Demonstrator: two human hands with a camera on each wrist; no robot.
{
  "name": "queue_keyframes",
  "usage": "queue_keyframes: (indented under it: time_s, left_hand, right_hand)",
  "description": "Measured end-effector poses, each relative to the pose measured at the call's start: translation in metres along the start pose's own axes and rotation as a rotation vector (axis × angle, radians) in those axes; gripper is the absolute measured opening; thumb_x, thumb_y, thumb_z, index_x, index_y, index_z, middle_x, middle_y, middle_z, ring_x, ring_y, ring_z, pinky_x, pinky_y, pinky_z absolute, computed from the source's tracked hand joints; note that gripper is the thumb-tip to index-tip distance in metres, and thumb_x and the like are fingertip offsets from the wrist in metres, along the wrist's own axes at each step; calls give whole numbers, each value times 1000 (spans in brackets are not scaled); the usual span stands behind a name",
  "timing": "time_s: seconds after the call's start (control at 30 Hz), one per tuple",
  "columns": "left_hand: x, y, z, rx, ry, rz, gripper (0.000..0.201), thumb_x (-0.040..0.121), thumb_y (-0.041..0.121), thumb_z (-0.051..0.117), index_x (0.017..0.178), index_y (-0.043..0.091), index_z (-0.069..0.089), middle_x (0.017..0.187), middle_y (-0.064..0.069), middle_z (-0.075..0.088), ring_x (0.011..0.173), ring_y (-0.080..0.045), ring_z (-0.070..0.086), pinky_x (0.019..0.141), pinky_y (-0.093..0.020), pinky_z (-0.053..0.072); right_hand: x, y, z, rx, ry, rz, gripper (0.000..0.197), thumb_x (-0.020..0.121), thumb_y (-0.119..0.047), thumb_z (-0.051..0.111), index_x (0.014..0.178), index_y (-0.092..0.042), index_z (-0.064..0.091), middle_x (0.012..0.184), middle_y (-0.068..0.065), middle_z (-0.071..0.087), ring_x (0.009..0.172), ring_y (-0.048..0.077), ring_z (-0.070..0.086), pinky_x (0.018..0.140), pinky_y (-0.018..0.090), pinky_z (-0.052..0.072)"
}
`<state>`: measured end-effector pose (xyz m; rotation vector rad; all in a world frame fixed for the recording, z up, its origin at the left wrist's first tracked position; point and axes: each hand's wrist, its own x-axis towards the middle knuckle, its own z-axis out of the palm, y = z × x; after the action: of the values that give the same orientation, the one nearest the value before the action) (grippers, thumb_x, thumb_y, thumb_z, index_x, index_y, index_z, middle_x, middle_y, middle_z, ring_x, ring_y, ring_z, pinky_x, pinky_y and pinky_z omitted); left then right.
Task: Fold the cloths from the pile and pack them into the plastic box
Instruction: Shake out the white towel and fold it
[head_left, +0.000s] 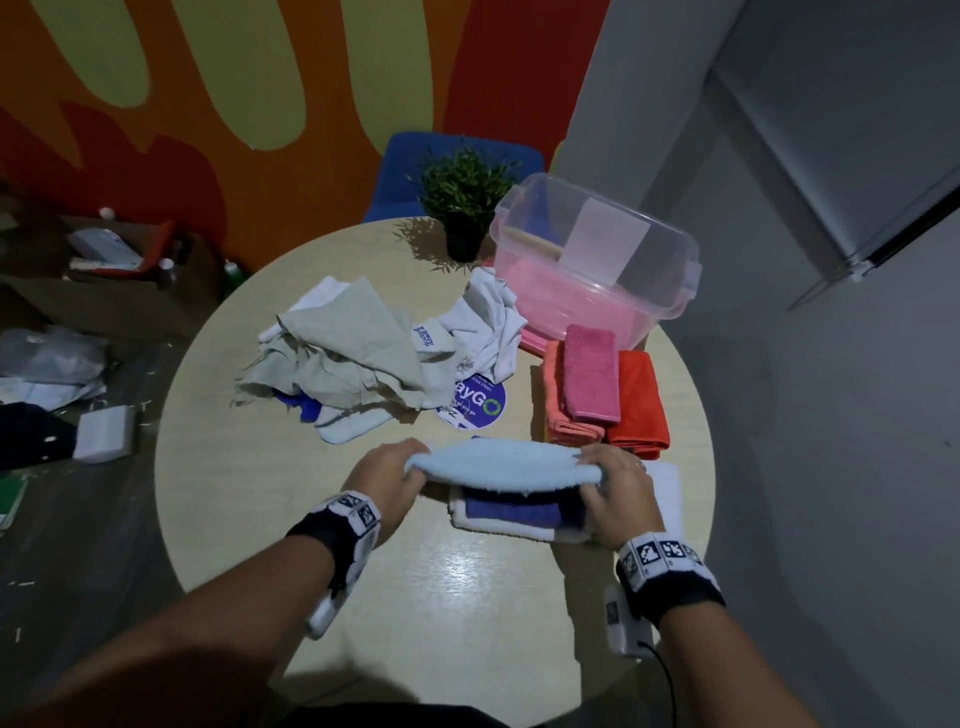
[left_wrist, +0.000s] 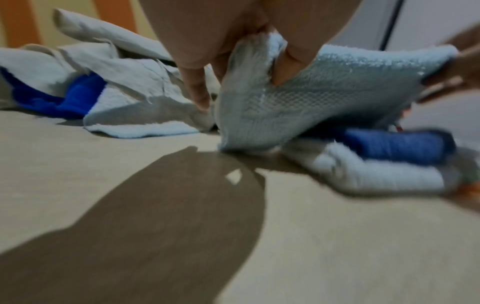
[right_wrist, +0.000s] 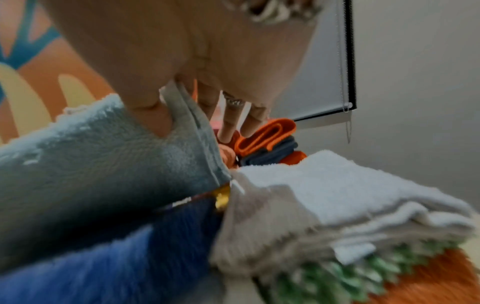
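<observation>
Both hands, left hand (head_left: 382, 480) and right hand (head_left: 615, 480), pinch the light blue towel (head_left: 501, 460) ends; a loose pinch could spoil the fold.

Your right hand (right_wrist: 182, 61) pinches the pale blue cloth's (right_wrist: 98, 156) edge. A folded white cloth (right_wrist: 337, 189) lies just right; orange folds (right_wrist: 265, 133) sit farther off.
</observation>
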<state>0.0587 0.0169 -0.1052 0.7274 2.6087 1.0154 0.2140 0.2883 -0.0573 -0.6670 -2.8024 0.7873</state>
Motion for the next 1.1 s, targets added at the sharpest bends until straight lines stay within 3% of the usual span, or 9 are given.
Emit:
queue_keyframes:
  time_s: [0.1, 0.23, 0.4, 0.53, 0.63, 0.73, 0.9, 1.0, 1.1]
  left_hand:
    - [12, 17, -20, -398, 188, -211, 11, 87, 26, 62, 97, 27, 66, 89, 2, 70, 82, -18, 67, 70, -34, 56]
    - [32, 35, -36, -551, 189, -229, 24, 95, 38, 61, 105, 18, 68, 102, -2, 71, 95, -22, 67, 86, -40, 56]
    - [39, 57, -15, -539, 131, -288, 31, 102, 31, 52, 122, 8, 58, 113, -2, 64, 103, -21, 60, 83, -14, 47]
    - [30, 38, 28, -502, -164, -496, 41, 91, 17, 68, 130, 8, 57, 127, -9, 64, 110, -27, 64, 98, -39, 51]
    - [22, 32, 41, -653, -185, -584, 31, 85, 8, 72, 115, 6, 68, 109, -13, 73, 94, -29, 71, 87, -48, 58]
    - [26, 45, 35, -707, -74, -519, 18, 85, 4, 72, 102, 9, 71, 96, -8, 75, 82, -22, 71, 70, -31, 58]
    - [37, 59, 35, -742, -139, -483, 14, 85, 3, 70, 99, 5, 69, 91, -9, 74, 77, -25, 71, 73, -38, 58]
    - [37, 53, 42, -603, -197, -526, 4, 82, 1, 69, 85, 4, 68, 64, -7, 64, 49, -21, 52, 53, -28, 44]
    - [36, 51, 44, -592, -226, -557, 8, 83, 0, 71, 89, 4, 71, 62, -7, 65, 45, -19, 51, 49, -23, 42]
  right_hand:
    - [10, -19, -24, 254, 112, 112, 22, 88, 2, 60, 104, -13, 63, 90, -4, 64, 80, 6, 57, 69, 12, 41]
    - [22, -21, -34, 462, 235, 204, 16, 95, -11, 56, 110, -15, 60, 97, 0, 65, 89, 17, 60, 80, 33, 48]
    - [23, -4, -36, 413, 228, 363, 25, 99, -20, 52, 123, -14, 57, 106, 6, 65, 98, 27, 60, 81, 34, 45]
    - [11, 26, -29, 234, 69, 661, 41, 92, -20, 66, 130, -7, 57, 118, 19, 65, 108, 37, 60, 88, 34, 44]
    - [4, 44, -26, 190, 17, 713, 37, 89, -19, 70, 123, -8, 65, 112, 17, 69, 97, 33, 62, 85, 32, 47]
    - [6, 47, -38, 170, 85, 652, 30, 86, -18, 71, 114, -11, 69, 106, 14, 72, 90, 30, 62, 81, 31, 48]
    - [13, 37, -64, 165, 171, 630, 37, 77, -11, 72, 114, -10, 70, 97, 12, 71, 94, 34, 65, 84, 39, 54]
    - [15, 28, -65, 143, 71, 692, 30, 73, -11, 75, 103, -11, 74, 82, 6, 68, 81, 29, 65, 71, 32, 52]
    - [18, 12, -61, 180, 17, 666, 21, 74, -13, 73, 95, -12, 73, 79, 4, 68, 73, 22, 63, 60, 26, 47]
